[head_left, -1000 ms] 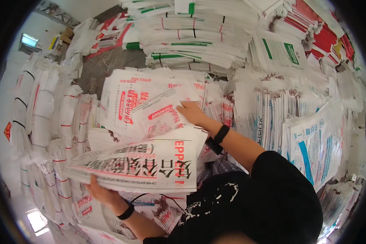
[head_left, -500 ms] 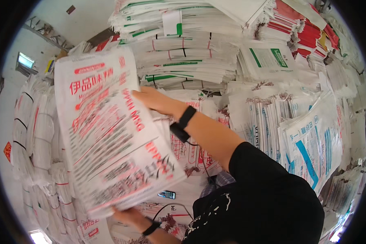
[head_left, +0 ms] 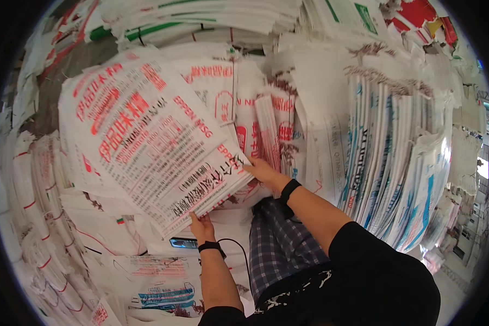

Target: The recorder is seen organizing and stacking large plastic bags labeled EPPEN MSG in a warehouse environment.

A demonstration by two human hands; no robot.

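Observation:
A stack of flat white woven sacks with red and black print spreads out at the left centre, its near edge slanting toward me. My left hand pinches this near edge close to the lower corner, fingers partly under the sacks. Farther right along the same edge, my right hand is closed on the corner, thumb on top. Several layers show along the edge between the two hands. The sacks' far end lies over other pale sacks.
Bundled sacks with blue print stand on edge at the right. Tied rolls of sacks line the left, and green-striped stacks rise at the back. A phone-like device lies beside my left hand, with a black cable nearby.
The sacks have come down from a raised, tilted hold to a flatter position. My right hand has moved from their right side to the near corner; my left hand has shifted up and right.

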